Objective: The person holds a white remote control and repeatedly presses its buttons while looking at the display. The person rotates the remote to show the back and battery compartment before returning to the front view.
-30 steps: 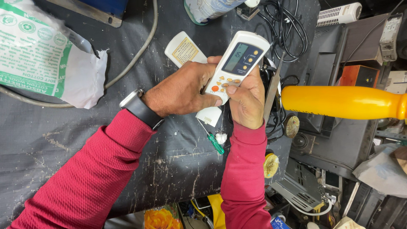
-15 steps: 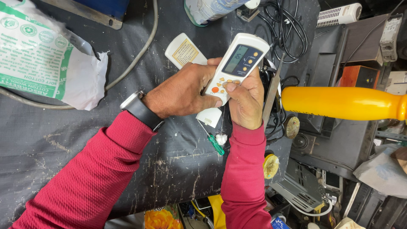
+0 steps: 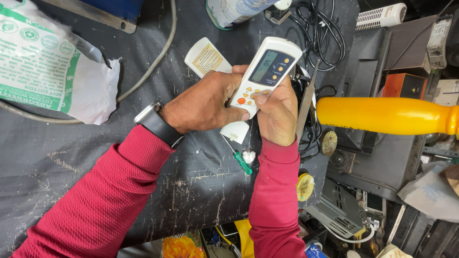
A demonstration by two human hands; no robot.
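Both hands [image 3: 239,102] clasp white remote [image 3: 266,75]

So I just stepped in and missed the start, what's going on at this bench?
A person in red sleeves holds a white remote control in both hands above a dark workbench. The left hand grips its lower end; the right hand supports it, thumb on the orange buttons. Its display is lit. A small green screwdriver and a second remote lie beneath.
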